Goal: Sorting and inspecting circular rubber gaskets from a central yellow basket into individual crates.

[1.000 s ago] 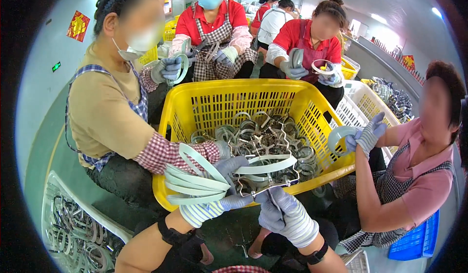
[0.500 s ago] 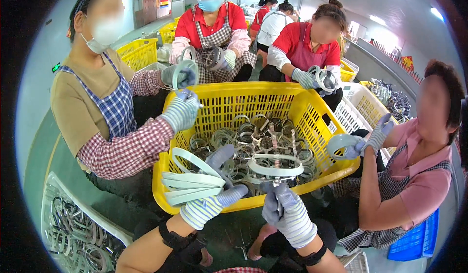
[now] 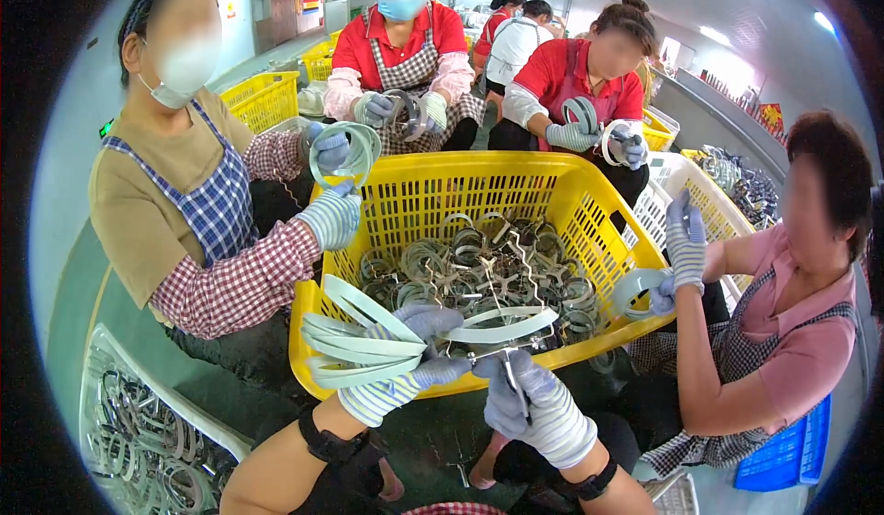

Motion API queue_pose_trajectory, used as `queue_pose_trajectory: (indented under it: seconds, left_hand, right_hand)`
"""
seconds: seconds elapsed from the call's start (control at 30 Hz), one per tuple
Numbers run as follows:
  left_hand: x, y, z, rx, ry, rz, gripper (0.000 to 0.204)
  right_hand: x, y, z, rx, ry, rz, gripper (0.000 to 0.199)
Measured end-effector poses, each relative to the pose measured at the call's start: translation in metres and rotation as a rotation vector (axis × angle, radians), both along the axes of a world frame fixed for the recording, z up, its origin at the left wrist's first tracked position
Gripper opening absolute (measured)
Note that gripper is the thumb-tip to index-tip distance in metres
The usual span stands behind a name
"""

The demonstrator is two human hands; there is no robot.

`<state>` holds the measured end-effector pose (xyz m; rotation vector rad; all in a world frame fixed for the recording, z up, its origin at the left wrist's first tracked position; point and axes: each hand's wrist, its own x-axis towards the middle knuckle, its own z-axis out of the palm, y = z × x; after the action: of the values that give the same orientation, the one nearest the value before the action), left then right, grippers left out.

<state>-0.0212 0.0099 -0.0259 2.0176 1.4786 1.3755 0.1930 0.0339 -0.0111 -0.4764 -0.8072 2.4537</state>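
My left hand (image 3: 394,392), in a striped grey glove, is closed round several pale green oval bands (image 3: 354,345) fanned out above the near-left corner of the yellow basket (image 3: 442,170). Another pale green band (image 3: 506,328) lies tilted over the near rim, its left end against my left fingers. A thin metal fitting sits along its near side. My right hand (image 3: 543,416), gloved alike, is closed on a slim metal lever (image 3: 516,379) hanging below that fitting. Whether the lever is joined to the band is hard to see.
Grey bands and bent metal wires (image 3: 488,271) fill the basket. Co-workers sit round it, handling bands. A white crate (image 3: 157,386) of bands stands at lower left, a blue crate (image 3: 783,451) at lower right. White crates (image 3: 672,207) stand beyond the right rim.
The single band has shifted left and tilted, now meeting my left hand. My right hand has moved slightly left and down. Co-workers' hands and bands have shifted too.
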Motion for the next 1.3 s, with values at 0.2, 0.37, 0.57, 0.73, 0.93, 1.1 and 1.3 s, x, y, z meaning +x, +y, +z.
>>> queue_pose_trajectory:
  seconds: [0.2, 0.37, 0.57, 0.73, 0.93, 1.1, 1.3]
  left_hand:
    - [0.004, -0.002, 0.005, 0.196, 0.091, -0.014, 0.051]
    - [0.010, 0.000, 0.016, -0.019, -0.206, 0.066, 0.058]
    - [0.008, 0.006, 0.005, -0.080, -0.179, 0.025, 0.062]
    - [0.008, 0.007, -0.010, -0.179, -0.311, -0.105, 0.054]
    - [0.006, 0.005, 0.004, -0.259, -0.242, -0.092, 0.040]
    - [0.013, -0.005, 0.010, -0.277, -0.272, -0.115, 0.033]
    - [0.018, -0.015, -0.007, -0.185, 0.472, -0.387, 0.030]
  right_hand:
    - [-0.009, 0.001, -0.001, 0.321, -0.433, -0.196, 0.031]
    - [0.002, 0.011, -0.007, 0.104, -0.109, -0.218, 0.037]
    - [0.005, 0.006, 0.000, 0.001, 0.002, -0.046, 0.044]
    - [0.000, 0.002, 0.001, 0.000, 0.073, 0.056, 0.044]
    - [-0.004, 0.003, 0.005, -0.013, 0.114, 0.065, 0.041]
    - [-0.001, 0.000, 0.002, 0.181, -0.076, -0.199, 0.030]
    - [0.007, -0.004, -0.007, 0.427, -0.284, -0.365, 0.032]
